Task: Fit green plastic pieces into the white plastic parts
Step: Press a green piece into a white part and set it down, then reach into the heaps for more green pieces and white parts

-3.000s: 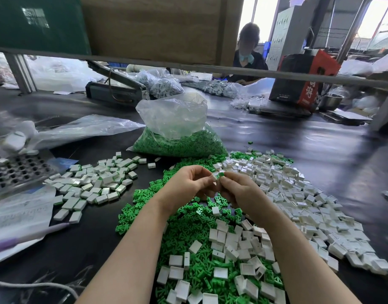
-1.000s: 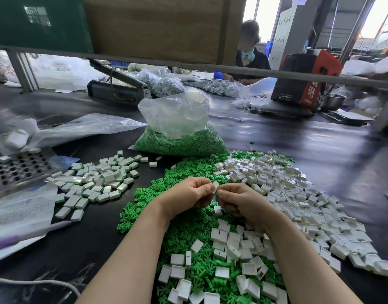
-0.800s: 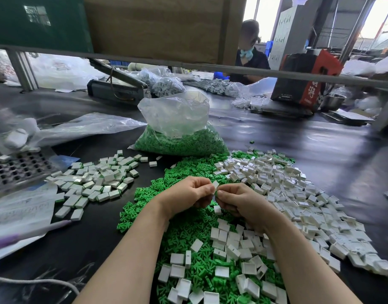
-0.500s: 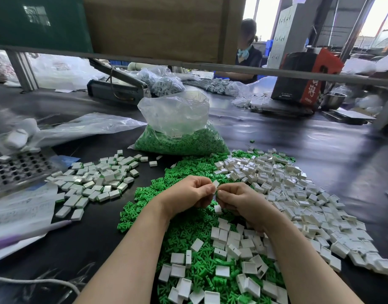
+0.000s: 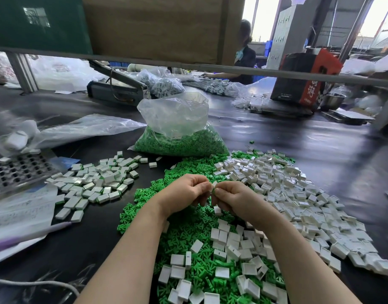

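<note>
My left hand [image 5: 185, 191] and my right hand [image 5: 231, 197] meet fingertip to fingertip above a heap of loose green plastic pieces [image 5: 188, 229]. Between the fingertips sits a small white plastic part [image 5: 214, 184] with a bit of a green piece [image 5: 213, 190] showing just below it. The left fingers pinch the white part; the right fingers pinch the green piece against it. Loose white parts [image 5: 298, 200] spread in a wide pile to the right and in front of my wrists.
A pile of white parts with green edges [image 5: 96, 183] lies at the left. A clear bag of green pieces [image 5: 180, 132] stands behind the heap. A perforated metal tray [image 5: 17, 170], papers [image 5: 19, 213] and plastic bags lie far left. Another person works behind the table.
Both hands have stayed pressed together at the same spot, with only slight finger movement. The piles have not moved.
</note>
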Demonstrator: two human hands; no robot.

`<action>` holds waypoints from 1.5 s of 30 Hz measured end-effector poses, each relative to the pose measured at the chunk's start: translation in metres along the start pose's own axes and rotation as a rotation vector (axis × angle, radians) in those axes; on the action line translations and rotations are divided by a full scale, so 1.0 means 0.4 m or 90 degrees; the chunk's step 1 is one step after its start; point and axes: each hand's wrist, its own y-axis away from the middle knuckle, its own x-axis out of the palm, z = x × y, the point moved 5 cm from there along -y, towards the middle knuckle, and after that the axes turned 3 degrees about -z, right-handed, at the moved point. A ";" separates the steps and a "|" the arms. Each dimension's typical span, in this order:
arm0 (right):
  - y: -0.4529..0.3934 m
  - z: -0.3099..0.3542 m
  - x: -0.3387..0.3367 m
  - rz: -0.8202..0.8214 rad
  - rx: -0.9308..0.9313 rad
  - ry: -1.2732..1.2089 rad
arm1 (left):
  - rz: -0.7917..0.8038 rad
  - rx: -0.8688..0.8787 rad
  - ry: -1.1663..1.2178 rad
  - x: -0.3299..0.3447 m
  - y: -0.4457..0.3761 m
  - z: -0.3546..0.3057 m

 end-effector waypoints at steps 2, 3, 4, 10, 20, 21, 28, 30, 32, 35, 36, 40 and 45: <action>0.001 0.010 0.001 0.009 0.014 0.008 | 0.009 0.003 -0.002 -0.004 0.000 -0.002; 0.002 0.014 0.001 0.009 0.019 -0.002 | 0.015 0.008 0.004 -0.006 0.000 -0.005; 0.003 0.018 0.001 0.009 0.020 -0.025 | 0.024 0.012 0.013 -0.008 0.001 -0.008; 0.015 0.035 -0.013 0.025 -0.001 -0.073 | 0.069 -0.005 0.011 -0.014 0.007 -0.002; 0.075 0.083 -0.012 0.374 0.006 0.048 | -0.102 0.027 0.110 -0.058 -0.004 0.020; 0.061 0.079 -0.021 0.288 0.007 0.094 | -0.104 0.027 0.104 -0.056 -0.005 0.019; 0.019 0.019 -0.120 -0.227 0.037 0.317 | -0.109 0.028 0.071 -0.047 -0.006 0.014; 0.023 -0.003 -0.139 -0.312 0.095 0.482 | -0.102 0.026 0.065 -0.045 -0.005 0.012; 0.026 -0.030 -0.144 -0.326 0.191 0.613 | -0.095 0.027 0.067 -0.042 -0.004 0.009; 0.021 -0.049 -0.140 -0.308 0.239 0.676 | -0.088 0.026 0.063 -0.034 -0.004 0.004; 0.017 -0.051 -0.139 -0.310 0.226 0.671 | -0.086 0.026 0.061 -0.031 -0.005 0.002; 0.007 -0.058 -0.119 -0.262 0.199 0.642 | -0.084 0.019 0.047 -0.023 -0.010 -0.003; 0.002 -0.055 -0.113 -0.263 0.164 0.577 | -0.067 0.013 0.051 -0.004 -0.015 -0.010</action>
